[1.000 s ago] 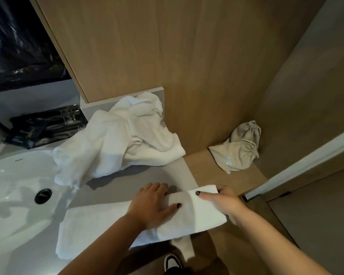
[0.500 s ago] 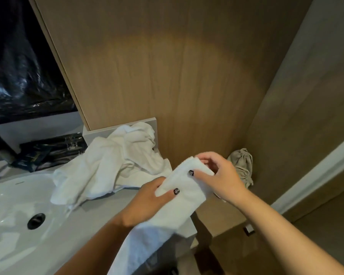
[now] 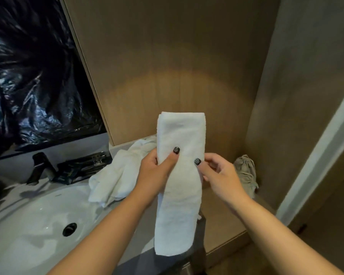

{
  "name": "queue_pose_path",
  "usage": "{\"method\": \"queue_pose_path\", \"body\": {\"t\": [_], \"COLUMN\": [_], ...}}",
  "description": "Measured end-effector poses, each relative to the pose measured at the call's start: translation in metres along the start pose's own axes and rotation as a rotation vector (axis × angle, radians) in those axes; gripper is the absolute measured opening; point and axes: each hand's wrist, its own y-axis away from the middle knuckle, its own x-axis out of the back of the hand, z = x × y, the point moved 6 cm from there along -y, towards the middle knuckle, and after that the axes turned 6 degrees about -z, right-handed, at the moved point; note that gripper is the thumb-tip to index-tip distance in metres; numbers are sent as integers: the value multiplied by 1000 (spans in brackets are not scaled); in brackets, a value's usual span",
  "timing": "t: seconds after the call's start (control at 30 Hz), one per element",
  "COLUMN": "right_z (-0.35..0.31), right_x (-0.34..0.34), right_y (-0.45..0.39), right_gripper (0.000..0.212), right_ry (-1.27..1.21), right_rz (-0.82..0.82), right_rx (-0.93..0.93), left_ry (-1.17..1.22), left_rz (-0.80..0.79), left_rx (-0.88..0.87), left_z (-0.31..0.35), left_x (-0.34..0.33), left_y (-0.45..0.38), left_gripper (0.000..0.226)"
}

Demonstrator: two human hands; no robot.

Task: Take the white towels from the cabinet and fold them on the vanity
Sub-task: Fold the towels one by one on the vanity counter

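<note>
Folded towel: a long white strip, held upright in the air above the front edge of the surface; its top end is a rounded fold, its lower end hangs loose just past the surface's edge.
Left hand: grasps the folded towel's left edge, thumb laid across the front with a dark painted nail; the other fingers are hidden behind the cloth.
Right hand: pinches the folded towel's right edge with thumb on the front and fingers curled behind; how far those fingers reach round cannot be seen.
Towel heap: crumpled white cloth lying on the surface to the left of the folded towel and behind it; its right part is covered by the left hand and the strip, so whether it is one piece or several cannot be told.
Sink: white basin left of the folded towel, with a dark drain; cut off at the picture's left and bottom edges.
Tap: dark, behind the sink, blurred.
Dark packets: glossy items beside the tap; print unreadable.
Beige pouch: gathered cloth on the lower wooden ledge right of the folded towel, partly hidden by the right hand.
Mirror: above the sink, showing only dark, shiny folds; what they are is unclear.
</note>
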Motion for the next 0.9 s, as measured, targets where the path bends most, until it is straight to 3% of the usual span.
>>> {"method": "queue_pose_path", "body": {"t": [0.27,0.43,0.63,0.77,0.9], "right_z": [-66,-82,-134,-190,-246], "right_x": [11,8,42,94,146], "right_y": [45,68,72,72,69], "right_gripper": [17,41,37,36,26], "right_ry": [-86,-78,-105,-64,27], "right_rz": [26,-46,-75,-91,-79], "right_rx": [101,136,271,359,427], "left_ry": [101,205,216,277,263], "left_rz": [-54,-1,7,7,27], "left_rx": [-131,-153,-235,-269,-389], "left_z": [90,142,204,247,290], "left_x": [-32,-50,-89,-130,-175], "left_y": [22,34,38,33,30], "left_gripper": [40,39,36,41,32]}}
